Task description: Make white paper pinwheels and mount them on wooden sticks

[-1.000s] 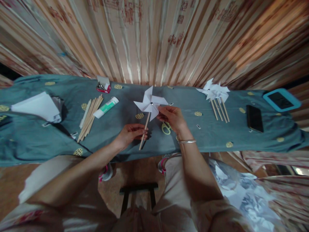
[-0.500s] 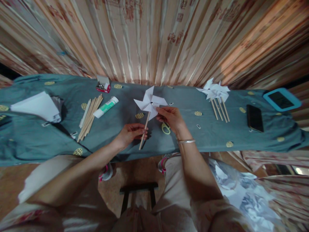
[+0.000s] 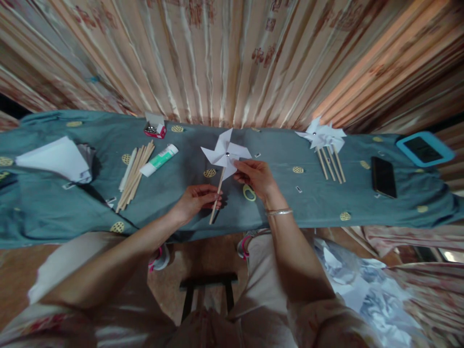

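Observation:
A white paper pinwheel [image 3: 220, 153] with a shiny pin at its centre is held over the middle of the table, its wooden stick slanting down toward me. My left hand [image 3: 199, 200] is closed round the stick's lower part, thumb in front. My right hand [image 3: 255, 176] pinches the pinwheel's lower right blade between thumb and fingers. Just below the right hand, a yellow-green scissors handle [image 3: 249, 193] shows on the cloth; the rest of the scissors is hidden.
On the left lie folded white paper [image 3: 54, 158], wooden sticks [image 3: 136, 179], a glue tube [image 3: 159, 160] and a red box of pins [image 3: 155, 127]. Finished pinwheels [image 3: 324, 136], a phone [image 3: 383, 177] and a blue-framed device [image 3: 425, 148] lie right. Crumpled paper [image 3: 377, 290] fills a bag below.
Almost nothing differs. Both hands keep their hold on the pinwheel, and the view has shifted very slightly.

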Motion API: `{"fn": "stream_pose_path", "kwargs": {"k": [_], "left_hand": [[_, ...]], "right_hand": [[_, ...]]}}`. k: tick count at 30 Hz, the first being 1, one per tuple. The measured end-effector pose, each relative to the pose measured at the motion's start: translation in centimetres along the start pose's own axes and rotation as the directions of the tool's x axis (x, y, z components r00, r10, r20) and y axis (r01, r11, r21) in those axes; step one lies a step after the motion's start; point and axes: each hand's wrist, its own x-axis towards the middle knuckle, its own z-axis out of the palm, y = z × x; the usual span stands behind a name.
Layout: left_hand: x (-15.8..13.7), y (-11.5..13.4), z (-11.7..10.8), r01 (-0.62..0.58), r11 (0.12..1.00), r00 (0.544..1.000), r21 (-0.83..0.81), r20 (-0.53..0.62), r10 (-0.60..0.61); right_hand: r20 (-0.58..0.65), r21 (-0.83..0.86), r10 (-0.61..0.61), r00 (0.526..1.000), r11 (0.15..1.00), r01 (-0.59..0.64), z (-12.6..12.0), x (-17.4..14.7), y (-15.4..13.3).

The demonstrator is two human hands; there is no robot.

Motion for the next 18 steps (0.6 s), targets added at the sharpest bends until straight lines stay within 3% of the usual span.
{"fn": "stream_pose_path", "kwargs": {"k": [18], "left_hand": [[0.25, -0.17, -0.07, -0.016, 1.0, 1.0, -0.011, 0.002, 0.016]], "right_hand": [[0.025, 0.061, 0.049, 0.998, 0.997, -0.05, 0.26, -0.11, -0.19]]}}
